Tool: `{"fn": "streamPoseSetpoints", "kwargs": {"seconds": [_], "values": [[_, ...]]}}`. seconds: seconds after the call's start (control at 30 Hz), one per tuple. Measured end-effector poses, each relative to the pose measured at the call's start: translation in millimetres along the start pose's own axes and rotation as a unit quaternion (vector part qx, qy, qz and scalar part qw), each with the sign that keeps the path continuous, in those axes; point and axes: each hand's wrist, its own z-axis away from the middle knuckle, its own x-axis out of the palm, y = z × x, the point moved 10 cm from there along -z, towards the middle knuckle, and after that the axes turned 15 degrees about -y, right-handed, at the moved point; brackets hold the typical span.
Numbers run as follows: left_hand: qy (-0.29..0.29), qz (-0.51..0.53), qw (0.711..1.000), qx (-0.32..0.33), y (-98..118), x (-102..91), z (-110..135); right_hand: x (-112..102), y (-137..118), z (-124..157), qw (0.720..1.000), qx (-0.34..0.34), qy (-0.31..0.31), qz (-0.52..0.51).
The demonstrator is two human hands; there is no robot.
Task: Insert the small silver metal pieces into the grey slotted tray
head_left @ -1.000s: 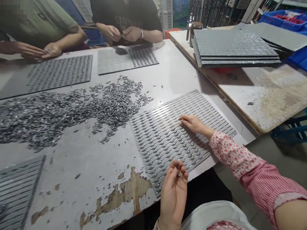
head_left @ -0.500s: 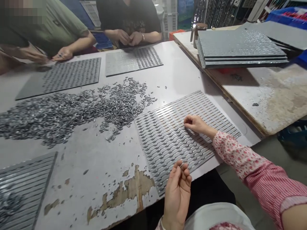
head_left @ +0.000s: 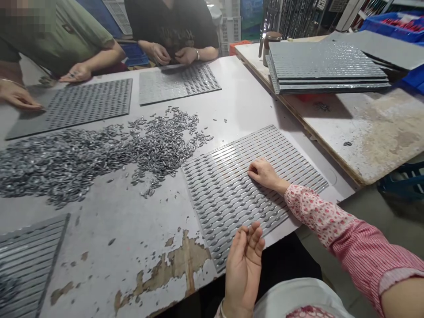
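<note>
A grey grooved tray [head_left: 291,155] lies on the table in front of me, its nearer rows filled with small oval metal pieces. My right hand [head_left: 265,173], in a pink patterned sleeve, rests on the tray's middle with its fingers curled down onto a groove; whether a piece is under the fingertips is hidden. My left hand [head_left: 244,259] hovers palm up at the tray's near edge, fingers loosely extended, with nothing visible in it. A wide heap of loose metal pieces [head_left: 92,152] spreads to the left of the tray.
Two other people sit at the far side, their hands at their own trays [head_left: 82,104] [head_left: 175,81]. Another grooved tray [head_left: 26,256] lies at the near left. A stack of trays [head_left: 324,66] sits on a worn side table [head_left: 374,128]. The tabletop coating peels [head_left: 179,260] near me.
My left hand's fingers have uncurled and the small piece seen at its fingertips no longer shows. My right hand has shifted slightly along the tray. The co-workers' hands have moved over their trays.
</note>
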Motion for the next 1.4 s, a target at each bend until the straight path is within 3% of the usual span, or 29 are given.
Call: {"fn": "streamPoseSetpoints", "kwargs": {"seconds": [0.13, 0.2, 0.27, 0.37, 0.5, 0.6, 0.7, 0.8, 0.9, 1.1, 1.23, 1.4], "values": [[-0.058, 0.045, 0.997, 0.011, 5, 13.6, -3, -13, -20, 14, 0.994, -0.058, -0.004, -0.095], [-0.079, 0.054, 0.995, 0.018, 8, 17.8, -5, -13, -53, 27, 0.973, -0.148, -0.070, -0.165], [-0.099, 0.060, 0.993, 0.027, 11, 21.9, -8, -6, -96, 47, 0.935, -0.251, -0.169, -0.187], [-0.132, 0.060, 0.988, 0.043, 13, 30.6, -9, 6, -142, 74, 0.910, -0.320, -0.245, -0.099], [-0.162, 0.034, 0.985, 0.053, 16, 37.6, -7, 22, -165, 84, 0.899, -0.346, -0.269, -0.014], [-0.153, 0.023, 0.987, 0.048, 19, 33.3, -3, 16, -158, 67, 0.896, -0.345, -0.256, -0.115], [-0.128, -0.006, 0.991, 0.045, 28, 23.9, 1, 4, -121, 26, 0.922, -0.247, -0.186, -0.232], [-0.109, -0.024, 0.992, 0.065, 40, 14.2, 3, 10, -82, -9, 0.951, -0.130, -0.150, -0.239], [-0.086, -0.025, 0.992, 0.088, 50, 2.8, 5, 21, -62, -29, 0.969, -0.075, -0.136, -0.192], [-0.040, -0.016, 0.993, 0.106, 59, -12.0, 5, 36, -64, -38, 0.983, -0.093, -0.133, -0.089], [-0.026, -0.010, 0.994, 0.101, 59, -14.2, 5, 37, -72, -36, 0.981, -0.142, -0.128, -0.022], [-0.017, -0.010, 0.995, 0.099, 57, -16.2, 5, 41, -73, -39, 0.979, -0.148, -0.142, 0.004]]}}
